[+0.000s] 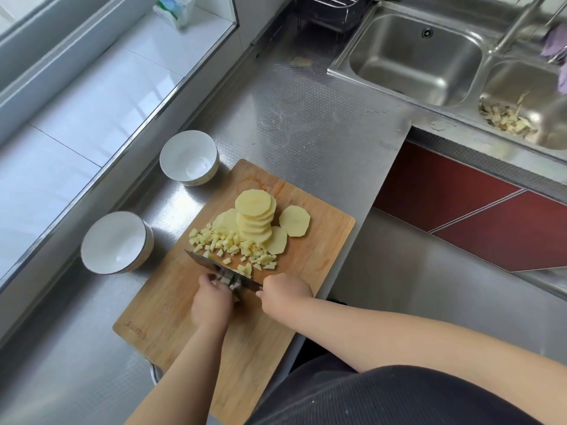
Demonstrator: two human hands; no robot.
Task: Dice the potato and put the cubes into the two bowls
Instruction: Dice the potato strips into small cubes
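Observation:
On the wooden cutting board (pixel 171 305) lies a stack of round potato slices (pixel 255 216), with loose slices beside it and a heap of small potato cubes (pixel 233 245) in front. My right hand (pixel 285 294) grips the handle of a cleaver (pixel 211 263), whose blade lies across the board just behind the cubes. My left hand (pixel 211 302) holds potato strips against the near side of the blade, fingers curled. Two white bowls stand left of the board, the far bowl (pixel 176 148) and the near bowl (pixel 101 237); I see no cubes in either.
The board sits on a steel counter (pixel 306 127) whose edge drops off to the right of the board. A double sink (pixel 414 56) lies at the far right, with potato peelings (pixel 506 118) in its right basin. A tiled ledge runs along the left.

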